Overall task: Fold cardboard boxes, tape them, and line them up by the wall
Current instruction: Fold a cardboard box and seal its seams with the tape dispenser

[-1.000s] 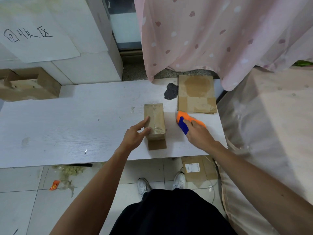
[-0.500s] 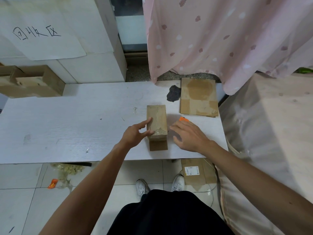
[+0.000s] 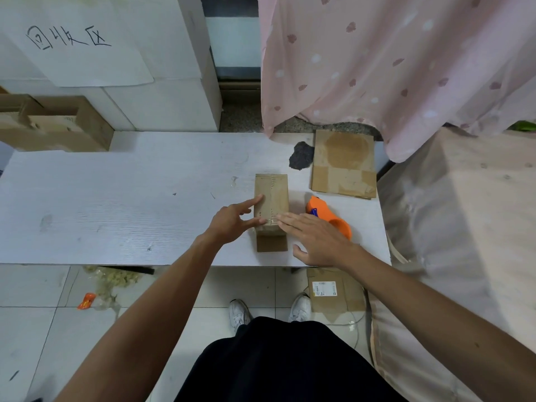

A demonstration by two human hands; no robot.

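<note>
A: Hands?
B: Both were flat, nothing gripped: left hand [image 3: 232, 221] on the small cardboard box's [image 3: 272, 192] left edge, right hand [image 3: 316, 236] pressing its taped near end. Box sat on the white table [image 3: 116, 198], with the tape dispenser [image 3: 327, 216] just right of it.
A: Handling?
B: Prob. light, stiff-ish, crushable; I'd take it by the long sides.
A: Writing?
B: Sign [image 3: 69, 39] far left of box read "回收区". Floor label [image 3: 323, 288] was illegible.

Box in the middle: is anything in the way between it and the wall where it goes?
Nothing visible does. Between the box and the white wall at the back left there is only bare table. The tape dispenser and flat cardboard lie on its other side, to the right.
</note>
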